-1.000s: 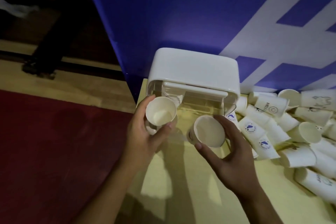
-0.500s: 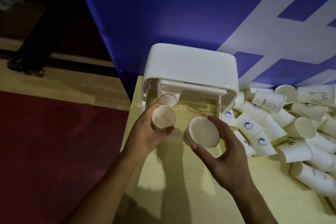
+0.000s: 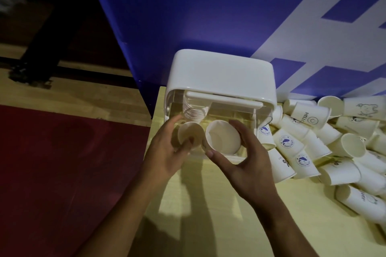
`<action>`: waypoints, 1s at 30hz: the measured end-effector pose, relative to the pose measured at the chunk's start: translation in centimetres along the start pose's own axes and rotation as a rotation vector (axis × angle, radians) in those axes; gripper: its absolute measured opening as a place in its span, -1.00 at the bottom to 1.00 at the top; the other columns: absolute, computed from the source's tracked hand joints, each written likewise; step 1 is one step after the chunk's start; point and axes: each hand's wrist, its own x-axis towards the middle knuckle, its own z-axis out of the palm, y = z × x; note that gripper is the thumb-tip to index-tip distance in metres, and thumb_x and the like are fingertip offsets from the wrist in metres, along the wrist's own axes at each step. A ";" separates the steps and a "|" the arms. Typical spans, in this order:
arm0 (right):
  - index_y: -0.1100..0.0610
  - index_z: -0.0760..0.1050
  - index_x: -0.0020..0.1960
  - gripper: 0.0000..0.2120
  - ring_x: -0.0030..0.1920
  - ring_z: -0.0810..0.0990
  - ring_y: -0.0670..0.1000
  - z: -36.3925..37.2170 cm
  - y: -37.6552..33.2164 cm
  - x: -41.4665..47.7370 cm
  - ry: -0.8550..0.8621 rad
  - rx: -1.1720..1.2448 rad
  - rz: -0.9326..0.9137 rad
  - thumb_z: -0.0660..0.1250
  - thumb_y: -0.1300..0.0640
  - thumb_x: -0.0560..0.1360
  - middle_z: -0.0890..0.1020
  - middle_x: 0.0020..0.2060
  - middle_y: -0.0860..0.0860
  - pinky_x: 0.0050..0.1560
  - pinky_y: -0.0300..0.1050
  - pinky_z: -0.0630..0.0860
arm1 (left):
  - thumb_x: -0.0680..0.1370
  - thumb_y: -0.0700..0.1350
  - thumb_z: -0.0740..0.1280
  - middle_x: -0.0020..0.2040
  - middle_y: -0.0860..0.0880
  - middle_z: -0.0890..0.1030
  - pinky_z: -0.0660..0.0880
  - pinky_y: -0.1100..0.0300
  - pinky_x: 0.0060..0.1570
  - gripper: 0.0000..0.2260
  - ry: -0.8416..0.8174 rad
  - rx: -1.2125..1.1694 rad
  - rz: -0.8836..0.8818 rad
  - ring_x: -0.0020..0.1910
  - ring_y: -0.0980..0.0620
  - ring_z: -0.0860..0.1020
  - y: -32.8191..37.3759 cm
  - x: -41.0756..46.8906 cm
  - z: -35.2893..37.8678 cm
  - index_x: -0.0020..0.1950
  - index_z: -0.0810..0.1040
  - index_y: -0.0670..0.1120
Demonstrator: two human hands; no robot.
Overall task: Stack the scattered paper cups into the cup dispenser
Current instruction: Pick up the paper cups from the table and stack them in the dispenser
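White cup dispenser (image 3: 221, 75), paper cups (image 3: 353, 145) heaped beside

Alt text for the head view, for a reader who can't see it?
Each hand grips an empty paper cup, left hand with the left cup, right hand with the right cup, at the open front of a white cup dispenser holding a nested stack. Loose cups lie heaped to its right on the yellow table.
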 end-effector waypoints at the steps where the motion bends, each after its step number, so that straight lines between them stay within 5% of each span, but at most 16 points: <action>1: -0.01 0.49 0.37 -0.33 0.24 0.56 -0.20 0.5 -0.4 0.4 -0.003 0.004 -0.017 0.59 -0.23 0.37 0.58 0.23 -0.29 0.17 -0.39 0.45 | 0.59 0.12 0.41 0.31 0.35 0.53 0.42 0.49 0.19 -0.52 0.057 -0.090 0.016 0.25 0.45 0.48 0.6 -0.4 -0.3 0.49 0.47 0.08; 5: -0.01 0.47 0.38 -0.31 0.22 0.55 -0.22 3.0 -1.0 1.6 -0.042 0.026 -0.055 0.57 -0.24 0.36 0.57 0.23 -0.28 0.18 -0.39 0.43 | 0.66 -0.01 0.23 0.30 0.18 0.64 0.44 0.47 0.18 -0.63 0.150 -0.338 0.067 0.30 0.30 0.56 2.9 -1.4 -1.0 0.41 0.58 -0.09; 11: 0.05 0.46 0.43 -0.25 0.23 0.56 -0.20 5.3 0.4 2.5 -0.088 -0.018 -0.047 0.64 -0.17 0.36 0.62 0.26 -0.16 0.18 -0.47 0.38 | 0.74 -0.16 0.20 0.33 0.03 0.65 0.49 0.46 0.03 -0.71 0.097 -0.311 0.036 0.19 0.26 0.62 2.2 -0.8 -0.5 0.42 0.59 -0.07; 17: 0.04 0.48 0.43 -0.25 0.22 0.43 -0.34 6.5 2.0 2.9 -0.095 -0.082 -0.030 0.64 -0.16 0.35 0.52 0.23 -0.27 0.17 -0.58 0.29 | 0.73 -0.24 0.20 0.26 0.01 0.67 0.51 0.47 -0.03 -0.70 0.075 -0.271 -0.048 0.10 0.32 0.64 0.6 -0.1 0.3 0.40 0.60 -0.05; 23: -0.01 0.42 0.49 -0.19 0.26 0.56 -0.07 7.5 3.7 2.9 -0.165 -0.129 0.020 0.62 -0.21 0.35 0.59 0.33 -0.08 0.24 -0.04 0.56 | 0.72 -0.26 0.21 0.21 0.05 0.67 0.54 0.45 -0.11 -0.68 0.029 -0.202 -0.102 0.04 0.34 0.65 -0.5 0.3 0.9 0.37 0.61 0.02; 30: -0.01 0.38 0.53 -0.11 0.32 0.55 -0.05 8.1 4.2 2.6 -0.162 -0.132 0.037 0.60 -0.27 0.32 0.56 0.38 -0.06 0.29 0.01 0.56 | 0.69 -0.25 0.26 0.22 0.04 0.67 0.65 0.29 -0.09 -0.66 -0.004 -0.113 -0.084 0.08 0.05 0.70 -2.0 1.0 1.1 0.38 0.61 0.06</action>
